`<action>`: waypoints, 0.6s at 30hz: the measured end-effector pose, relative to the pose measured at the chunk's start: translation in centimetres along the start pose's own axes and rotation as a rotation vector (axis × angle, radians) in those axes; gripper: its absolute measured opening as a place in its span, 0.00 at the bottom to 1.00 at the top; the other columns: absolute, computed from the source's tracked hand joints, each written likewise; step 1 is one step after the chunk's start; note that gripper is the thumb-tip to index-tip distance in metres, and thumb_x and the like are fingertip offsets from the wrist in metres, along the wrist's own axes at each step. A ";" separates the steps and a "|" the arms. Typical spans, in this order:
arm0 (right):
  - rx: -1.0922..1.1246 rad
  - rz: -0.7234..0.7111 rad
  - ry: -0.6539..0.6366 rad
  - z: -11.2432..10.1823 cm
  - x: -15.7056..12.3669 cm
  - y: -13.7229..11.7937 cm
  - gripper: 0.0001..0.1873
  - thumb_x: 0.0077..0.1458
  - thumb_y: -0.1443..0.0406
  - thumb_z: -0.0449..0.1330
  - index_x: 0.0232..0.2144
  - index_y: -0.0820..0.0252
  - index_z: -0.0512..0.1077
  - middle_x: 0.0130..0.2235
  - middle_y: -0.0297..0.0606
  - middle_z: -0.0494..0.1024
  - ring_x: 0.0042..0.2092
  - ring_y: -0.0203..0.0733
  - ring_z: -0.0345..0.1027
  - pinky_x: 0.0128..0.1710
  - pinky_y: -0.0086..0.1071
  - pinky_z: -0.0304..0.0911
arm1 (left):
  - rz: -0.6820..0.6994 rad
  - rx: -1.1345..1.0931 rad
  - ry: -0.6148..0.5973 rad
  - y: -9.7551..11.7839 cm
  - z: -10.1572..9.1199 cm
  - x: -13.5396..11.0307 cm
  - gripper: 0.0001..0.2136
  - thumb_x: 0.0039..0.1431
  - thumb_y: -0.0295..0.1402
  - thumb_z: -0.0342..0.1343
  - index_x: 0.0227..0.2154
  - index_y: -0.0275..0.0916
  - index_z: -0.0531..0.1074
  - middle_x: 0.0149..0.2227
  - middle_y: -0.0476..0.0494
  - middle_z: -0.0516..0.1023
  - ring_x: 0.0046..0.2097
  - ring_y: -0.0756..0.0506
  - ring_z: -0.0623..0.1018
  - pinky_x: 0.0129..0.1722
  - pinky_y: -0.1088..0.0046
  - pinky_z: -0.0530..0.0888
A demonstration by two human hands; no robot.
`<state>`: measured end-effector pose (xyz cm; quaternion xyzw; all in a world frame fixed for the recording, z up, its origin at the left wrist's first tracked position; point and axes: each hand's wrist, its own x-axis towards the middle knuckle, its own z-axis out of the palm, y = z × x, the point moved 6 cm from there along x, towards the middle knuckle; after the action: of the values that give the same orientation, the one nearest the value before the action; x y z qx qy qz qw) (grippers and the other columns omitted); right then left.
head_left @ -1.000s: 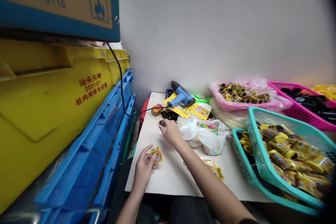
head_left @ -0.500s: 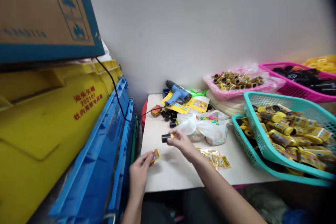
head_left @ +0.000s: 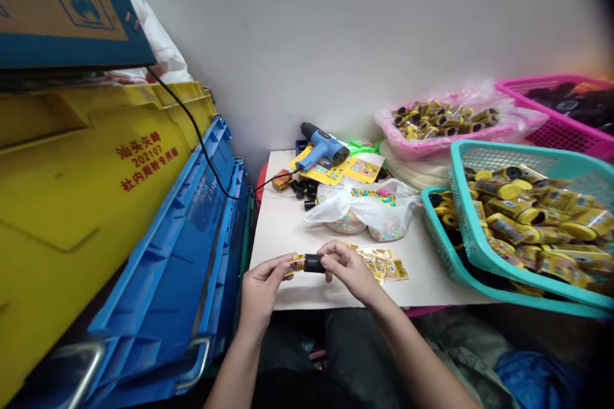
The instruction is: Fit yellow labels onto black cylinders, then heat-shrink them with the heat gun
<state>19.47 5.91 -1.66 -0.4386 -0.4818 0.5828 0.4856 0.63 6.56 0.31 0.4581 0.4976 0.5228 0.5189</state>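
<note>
Along the left side, stacked high beside a plain grey wall (head_left: 297,32): a big yellow plastic bin (head_left: 71,204) with red lettering, next to ribbed blue plastic crates (head_left: 158,281). Ahead, a white flat-topped table (head_left: 278,223). Above the bin, a brown cardboard box (head_left: 62,13) with blue edges. At right, two overlapping turquoise mesh baskets (head_left: 458,198), the upper one heaped with yellow printed tubes (head_left: 542,201). Beyond, a pink basket (head_left: 412,150) lined with clear plastic and a magenta mesh basket (head_left: 566,131) of black parts. Toward the back of the table, a blue-and-black pistol-shaped heat gun (head_left: 321,150) on yellow printed cards (head_left: 362,169); nearer, white translucent bags (head_left: 330,214) of multicoloured beads. Near the front edge, held close together above the table, two bare hands. Clamped in the right hand (head_left: 350,271), by its right end: a smooth black cylinder (head_left: 314,262), lying roughly level. Pinched by the left hand (head_left: 263,278) at the other end: a small yellow printed film sleeve (head_left: 297,262), meeting the cylinder. Cannot tell overlap from mere contact.
</note>
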 end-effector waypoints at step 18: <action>0.310 0.014 -0.045 0.4 -1.6 1.3 0.24 0.52 0.46 0.61 0.38 0.59 0.66 0.28 0.33 0.74 0.26 0.33 0.67 0.27 0.27 0.58 | 0.378 0.126 -0.218 3.7 2.7 -0.7 0.05 0.53 0.35 0.64 0.33 0.47 0.83 0.42 0.42 0.83 0.44 0.43 0.82 0.42 0.71 0.79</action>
<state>19.14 4.23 -2.84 -0.3486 -0.3935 0.6633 0.5325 3.06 6.13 4.30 0.6283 0.3754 0.5263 0.4328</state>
